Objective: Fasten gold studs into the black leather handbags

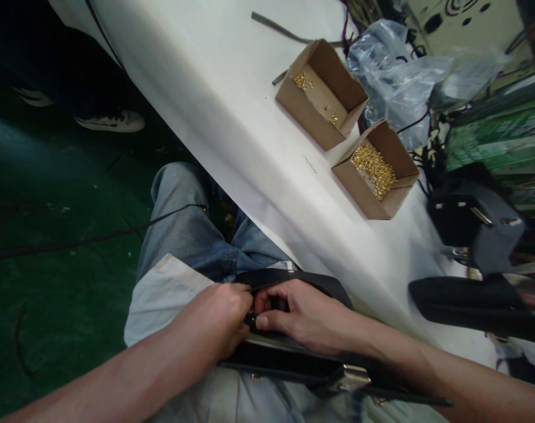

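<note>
A black handbag (289, 359) with a shiny metal clasp (353, 377) lies across my lap, its mouth spread. My left hand (226, 314) is closed on the bag's left end, fingers curled over the edge. Just beside it, my right hand (300, 314) reaches into the mouth with thumb and fingers bent together in a pinch. Small shiny bits show between the two hands. Whatever the right fingertips hold is too small or hidden to make out.
On the white-covered table (214, 76) stand a cardboard box (311, 120) with a few small gold metal pieces and a fuller cardboard box (360, 191). Clear plastic bags (395, 64) lie behind. More black bags (474, 217) are at right. Another person's shoe (113, 121) shows at left.
</note>
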`<state>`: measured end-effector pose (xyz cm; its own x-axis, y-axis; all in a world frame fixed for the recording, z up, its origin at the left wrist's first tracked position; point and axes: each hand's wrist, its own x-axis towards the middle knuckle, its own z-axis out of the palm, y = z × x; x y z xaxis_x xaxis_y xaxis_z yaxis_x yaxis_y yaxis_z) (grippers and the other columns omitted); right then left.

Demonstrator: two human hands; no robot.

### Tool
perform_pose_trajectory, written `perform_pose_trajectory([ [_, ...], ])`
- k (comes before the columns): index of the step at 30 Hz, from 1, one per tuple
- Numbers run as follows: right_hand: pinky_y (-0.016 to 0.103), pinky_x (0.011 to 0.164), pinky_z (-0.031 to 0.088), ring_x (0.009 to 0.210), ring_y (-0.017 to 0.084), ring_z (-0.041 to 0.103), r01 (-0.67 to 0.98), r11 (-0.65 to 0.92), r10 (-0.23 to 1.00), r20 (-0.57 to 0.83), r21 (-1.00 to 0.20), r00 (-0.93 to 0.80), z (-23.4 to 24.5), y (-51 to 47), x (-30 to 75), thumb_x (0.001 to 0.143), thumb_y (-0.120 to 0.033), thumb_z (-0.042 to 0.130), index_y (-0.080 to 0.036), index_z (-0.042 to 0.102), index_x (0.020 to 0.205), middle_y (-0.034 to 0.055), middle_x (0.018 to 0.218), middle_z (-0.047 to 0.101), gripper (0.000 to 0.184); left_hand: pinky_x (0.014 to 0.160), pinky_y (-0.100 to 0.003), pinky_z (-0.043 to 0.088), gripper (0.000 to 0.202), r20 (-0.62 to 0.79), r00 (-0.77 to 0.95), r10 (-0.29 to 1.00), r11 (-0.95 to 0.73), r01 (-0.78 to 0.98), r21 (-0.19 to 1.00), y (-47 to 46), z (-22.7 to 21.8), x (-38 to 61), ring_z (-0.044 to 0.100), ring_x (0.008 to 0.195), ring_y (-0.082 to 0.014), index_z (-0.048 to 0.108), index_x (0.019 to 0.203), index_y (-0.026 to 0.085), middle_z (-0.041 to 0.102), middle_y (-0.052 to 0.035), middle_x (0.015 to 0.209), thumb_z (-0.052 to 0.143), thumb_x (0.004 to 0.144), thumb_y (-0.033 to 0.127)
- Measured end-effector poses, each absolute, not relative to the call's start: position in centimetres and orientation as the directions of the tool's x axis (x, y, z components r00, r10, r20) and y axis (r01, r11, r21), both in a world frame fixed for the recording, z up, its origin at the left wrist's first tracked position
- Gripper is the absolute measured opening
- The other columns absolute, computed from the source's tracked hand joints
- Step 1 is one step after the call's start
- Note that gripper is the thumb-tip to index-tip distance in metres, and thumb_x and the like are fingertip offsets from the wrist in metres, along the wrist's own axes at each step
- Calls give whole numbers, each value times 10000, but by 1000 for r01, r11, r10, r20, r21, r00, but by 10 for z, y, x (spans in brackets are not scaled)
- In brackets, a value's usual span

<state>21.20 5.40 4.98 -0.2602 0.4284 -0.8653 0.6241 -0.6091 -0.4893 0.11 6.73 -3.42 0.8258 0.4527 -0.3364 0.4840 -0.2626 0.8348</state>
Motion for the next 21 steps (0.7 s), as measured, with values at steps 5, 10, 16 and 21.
perform_pose_trajectory([
  [5, 279, 628, 319, 699, 136, 469, 658, -598, 443, -873, -458, -205, 50, 45, 210, 933, -293, 755, -224, 672, 880, -67, 709, 522, 121, 981, -360, 629, 190, -395, 808, 437, -229, 525, 820, 65, -33, 6, 794, 1063, -286, 770, 1024, 165, 828, -129, 1172, 662, 875, 114],
  [10, 267, 707, 399, 772, 142, 528, 641, -471, 618, -745, -607, -252, 50, 39, 208, 953, -221, 718, -202, 691, 900, -46, 796, 606, 63, 956, -356, 616, 193, -410, 791, 454, -194, 536, 821, 72, -31, 6, 794, 1023, -272, 788, 1026, 181, 836, -104, 1129, 694, 870, 117],
  [16, 279, 637, 353, 713, 129, 511, 652, -530, 554, -804, -542, -217, 52, 52, 203, 955, -259, 737, -220, 791, 999, -60, 755, 587, 80, 844, -342, 615, 115, -404, 806, 432, -246, 536, 807, 82, -27, 4, 788, 902, -277, 787, 934, 180, 819, -96, 978, 716, 849, 148],
  [21, 290, 605, 316, 678, 128, 458, 626, -594, 526, -833, -505, -173, 48, 51, 204, 945, -313, 755, -205, 812, 952, -56, 730, 577, 122, 874, -322, 606, 157, -305, 833, 462, -278, 463, 842, 75, -32, -1, 787, 946, -257, 784, 968, 208, 827, -73, 1053, 678, 876, 139],
])
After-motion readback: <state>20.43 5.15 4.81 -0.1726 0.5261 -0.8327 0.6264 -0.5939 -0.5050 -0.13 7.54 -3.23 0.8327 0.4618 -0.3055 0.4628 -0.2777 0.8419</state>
